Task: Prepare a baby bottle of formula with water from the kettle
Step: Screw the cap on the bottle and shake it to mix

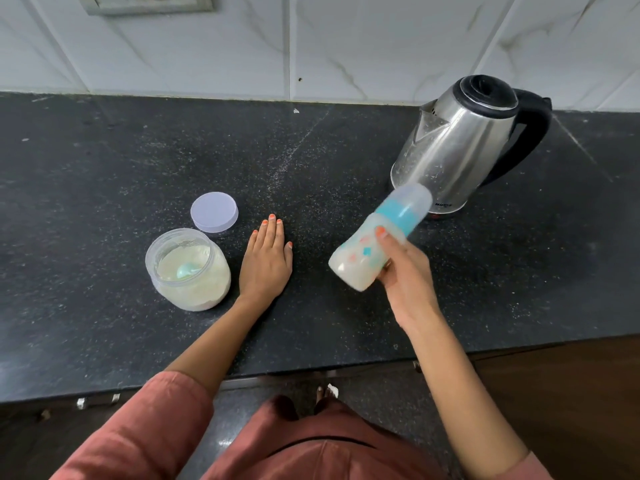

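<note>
My right hand grips a baby bottle above the counter, tilted with its capped top toward the kettle. The bottle is blurred; it has a teal collar, a clear cap, and whitish liquid inside. The steel kettle with a black lid and handle stands at the back right, its lid down. My left hand lies flat on the black counter, fingers straight. Just left of it stands an open clear jar of formula powder with a teal scoop in it. The jar's round lid rests behind the jar.
A white marbled tile wall runs along the back of the counter. The counter's front edge crosses the lower part of the view, with dark cabinets below. My reddish sleeves and clothing fill the bottom.
</note>
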The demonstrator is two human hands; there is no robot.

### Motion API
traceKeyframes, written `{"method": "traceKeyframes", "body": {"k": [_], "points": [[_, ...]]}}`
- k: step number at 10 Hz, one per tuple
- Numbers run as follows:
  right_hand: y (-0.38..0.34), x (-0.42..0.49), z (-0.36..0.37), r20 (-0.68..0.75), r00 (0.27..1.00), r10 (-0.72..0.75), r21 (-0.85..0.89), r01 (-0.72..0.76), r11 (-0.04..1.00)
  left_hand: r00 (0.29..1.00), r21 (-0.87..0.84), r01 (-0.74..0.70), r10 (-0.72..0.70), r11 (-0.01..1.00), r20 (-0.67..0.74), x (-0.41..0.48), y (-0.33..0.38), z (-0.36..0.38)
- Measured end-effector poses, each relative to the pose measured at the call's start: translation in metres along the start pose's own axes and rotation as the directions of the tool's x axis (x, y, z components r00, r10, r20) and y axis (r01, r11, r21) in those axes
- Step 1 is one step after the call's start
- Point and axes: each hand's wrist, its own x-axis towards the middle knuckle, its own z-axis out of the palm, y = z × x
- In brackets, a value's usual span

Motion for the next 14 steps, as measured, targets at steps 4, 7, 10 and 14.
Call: {"method": "traceKeyframes", "body": {"k": [4, 7, 10, 14], "points": [[-0.003, 0.007, -0.001, -0.024, 1.0, 0.013, 0.138, -0.01, 0.99, 1.0, -0.002, 0.002, -0.002, 1.0, -0.003, 0.0, -0.001, 0.001], [-0.004, -0.005, -0.006, 0.105, 0.993, 0.045, -0.173, -0.027, 0.985, 1.0, -0.01, 0.007, -0.007, 1.0, 0.005, 0.0, -0.001, -0.001], [0.007, -0.01, -0.007, 0.042, 0.997, 0.057, -0.239, -0.046, 0.97, 1.0, 0.003, 0.004, -0.004, 1.0, 0.005, 0.001, -0.001, 0.0], [0.001, -0.009, -0.001, 0.127, 0.99, 0.055, -0.264, -0.02, 0.964, 1.0, -0.013, 0.007, -0.007, 1.0, -0.002, 0.0, -0.001, 0.0]]}}
